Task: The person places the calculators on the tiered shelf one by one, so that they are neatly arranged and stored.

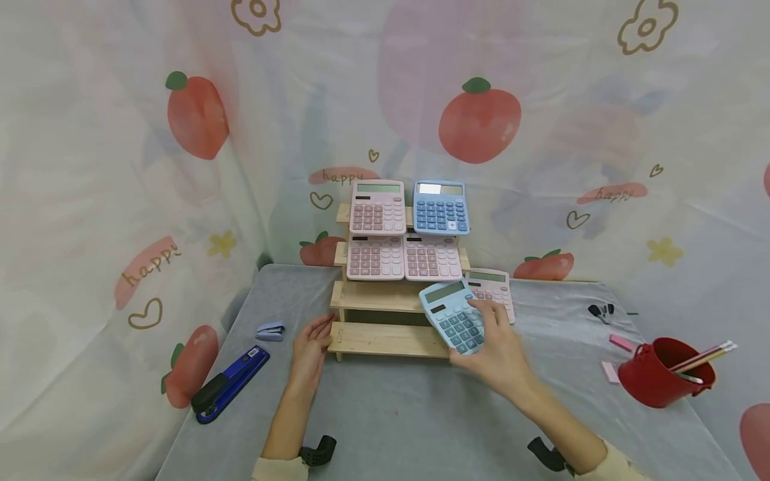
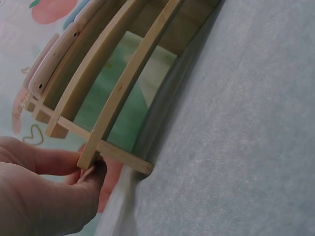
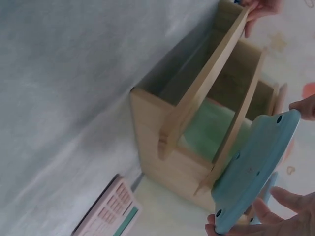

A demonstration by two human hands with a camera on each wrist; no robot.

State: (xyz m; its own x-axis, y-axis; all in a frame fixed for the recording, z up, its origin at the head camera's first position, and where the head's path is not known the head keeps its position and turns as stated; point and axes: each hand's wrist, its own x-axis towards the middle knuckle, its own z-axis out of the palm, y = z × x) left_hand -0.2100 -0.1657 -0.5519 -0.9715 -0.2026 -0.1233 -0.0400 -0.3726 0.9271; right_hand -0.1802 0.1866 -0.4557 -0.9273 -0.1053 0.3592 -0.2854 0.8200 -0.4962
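Note:
A stepped wooden rack (image 1: 385, 297) stands at the middle of the grey table (image 1: 391, 414). Its upper steps carry a pink calculator (image 1: 377, 207), a blue calculator (image 1: 441, 207) and two more pink ones (image 1: 375, 257). My right hand (image 1: 484, 331) grips a light blue calculator (image 1: 454, 317), tilted in front of the rack's right end; its underside (image 3: 256, 167) shows in the right wrist view. My left hand (image 1: 313, 344) holds the left end of the rack's bottom slat (image 2: 91, 155), thumb and fingers (image 2: 91, 174) pinching it. Another pink calculator (image 1: 494, 288) lies behind the right hand.
A blue stapler (image 1: 231, 384) and a small purple staple remover (image 1: 271, 331) lie at the left. At the right are a red bucket (image 1: 656, 377) with pencils, pink erasers (image 1: 621, 343) and black clips (image 1: 601, 310). A printed curtain (image 1: 120, 200) encloses the table.

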